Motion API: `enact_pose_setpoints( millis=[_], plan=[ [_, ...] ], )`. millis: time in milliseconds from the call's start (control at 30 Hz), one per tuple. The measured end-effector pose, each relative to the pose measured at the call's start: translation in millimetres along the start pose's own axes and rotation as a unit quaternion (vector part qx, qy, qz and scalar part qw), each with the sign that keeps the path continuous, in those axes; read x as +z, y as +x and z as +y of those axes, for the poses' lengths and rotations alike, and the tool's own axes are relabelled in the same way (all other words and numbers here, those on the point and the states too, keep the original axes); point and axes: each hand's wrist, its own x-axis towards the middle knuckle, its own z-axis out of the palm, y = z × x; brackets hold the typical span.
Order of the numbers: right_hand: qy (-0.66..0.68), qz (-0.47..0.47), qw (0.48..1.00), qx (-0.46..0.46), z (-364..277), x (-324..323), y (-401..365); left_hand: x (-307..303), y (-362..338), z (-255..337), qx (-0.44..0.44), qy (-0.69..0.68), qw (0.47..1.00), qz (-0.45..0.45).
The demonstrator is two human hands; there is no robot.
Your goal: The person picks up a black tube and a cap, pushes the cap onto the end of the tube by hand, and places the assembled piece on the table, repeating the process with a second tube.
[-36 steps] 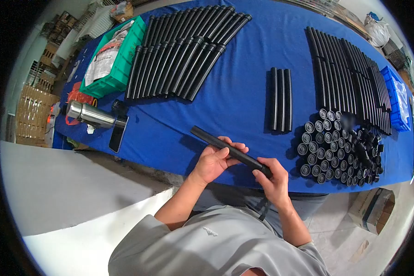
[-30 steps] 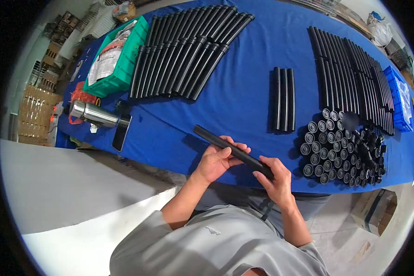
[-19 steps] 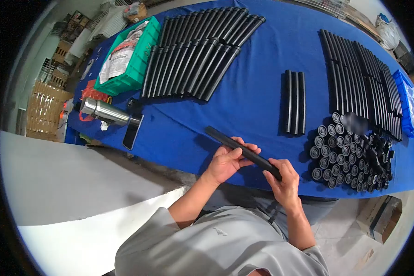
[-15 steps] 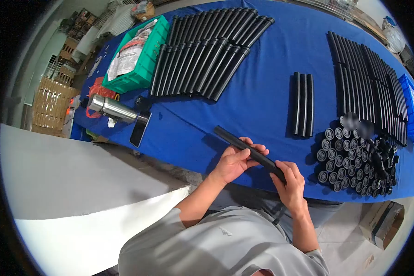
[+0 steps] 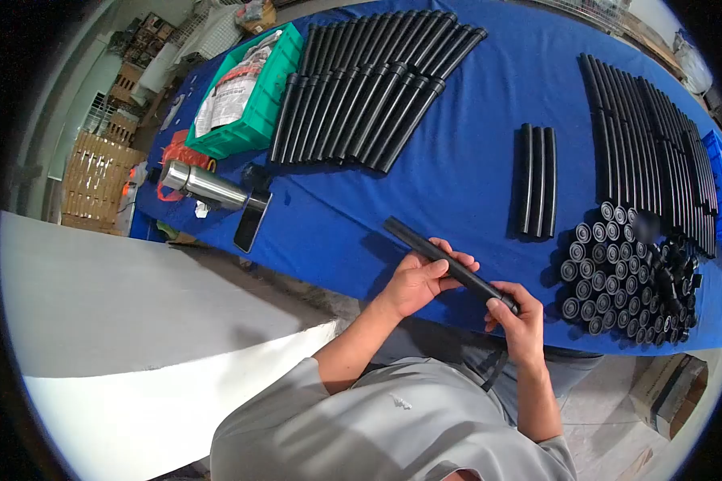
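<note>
A black tube (image 5: 421, 242) slants across in front of me, its far end pointing up and left over the blue cloth. Around its middle, my left hand (image 5: 419, 282) is closed, thumb on top and fingers beneath. My right hand (image 5: 517, 321) grips the near end, where a slightly wider collar or cap (image 5: 507, 302) shows between thumb and fingers. Three loose black tubes (image 5: 537, 180) lie side by side beyond my right hand. To their right stands a cluster of round black caps (image 5: 602, 272), ring-patterned faces up.
Capped black tubes (image 5: 353, 116) lie in two rows at the back left. More plain tubes (image 5: 630, 144) lie at the right, near a blue crate (image 5: 720, 180). A green crate (image 5: 245, 120) holds newspaper. Nearby are a steel flask (image 5: 204, 186) and a phone (image 5: 251, 224). A cardboard box (image 5: 670, 393) sits on the floor.
My right thumb has shifted onto the tube's near end, and the fingers have curled round it. The left hand keeps its hold. The whole view has shifted slightly.
</note>
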Motion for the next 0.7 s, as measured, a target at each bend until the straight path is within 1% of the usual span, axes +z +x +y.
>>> enact_pose_setpoints(
  millis=[33, 67, 100, 133, 167, 233, 300, 367, 400, 500, 533, 567, 600, 633, 667, 700],
  plan=[
    [-0.007, 0.013, 1.0, -0.014, 3.3, 0.8, 1.7, 1.0, 0.7, 0.9, 0.0, 0.007, 1.0, 0.004],
    [-0.137, 0.026, 0.977, -0.16, 4.4, 0.5, 3.9, 0.1, 1.1, 1.6, -0.003, 0.0, 1.0, 0.0],
    [-0.261, 0.037, 0.917, -0.298, 5.1, -0.1, 6.3, -1.8, 1.7, 2.1, -0.007, -0.007, 1.0, -0.004],
    [-0.375, 0.047, 0.823, -0.425, 5.5, -0.3, 7.3, -3.6, 1.7, 1.8, -0.011, -0.015, 1.0, -0.008],
    [-0.337, 0.041, 0.863, -0.374, 5.2, -0.5, 5.6, -5.0, 1.0, 1.0, -0.009, -0.02, 1.0, -0.011],
    [-0.255, 0.029, 0.929, -0.266, 3.0, -0.9, 1.3, -6.3, 0.8, 0.4, -0.005, -0.028, 0.999, -0.017],
    [-0.175, 0.014, 0.971, -0.164, 5.1, -2.0, 1.0, -4.6, 0.6, 0.2, 0.0, -0.017, 1.0, -0.009],
    [-0.091, 0.002, 0.994, -0.06, 6.5, -4.0, 1.5, -2.2, 2.4, 1.3, -0.003, -0.014, 1.0, -0.008],
    [-0.294, 0.029, 0.912, -0.285, -2.2, -2.3, 0.4, -1.5, 3.1, 2.0, -0.009, -0.019, 1.0, -0.01],
    [-0.372, 0.051, 0.83, -0.413, 1.2, 4.0, 4.3, -2.1, 1.4, 1.5, -0.009, -0.015, 1.0, -0.017],
    [-0.341, 0.059, 0.867, -0.359, -4.5, 7.5, 1.7, -2.4, 1.8, 1.6, -0.005, -0.009, 1.0, -0.022],
    [-0.213, 0.032, 0.95, -0.226, -4.4, 3.6, 1.7, -2.5, 1.4, 1.5, -0.007, -0.005, 1.0, -0.02],
    [-0.075, 0.003, 0.994, -0.083, -3.6, -3.4, 2.4, -2.6, 0.9, 1.6, -0.01, 0.0, 1.0, -0.017],
    [0.066, -0.026, 0.995, 0.064, -3.2, -7.2, 2.5, -2.6, 0.4, 1.5, -0.012, 0.004, 1.0, -0.015],
    [-0.022, -0.01, 0.999, -0.023, -2.4, -6.8, 2.6, -2.5, 0.4, 1.1, -0.011, 0.004, 1.0, -0.013],
    [-0.11, 0.007, 0.988, -0.109, -0.7, -6.1, 3.4, -2.4, 1.0, 0.5, -0.01, 0.003, 1.0, -0.011]
  ],
)
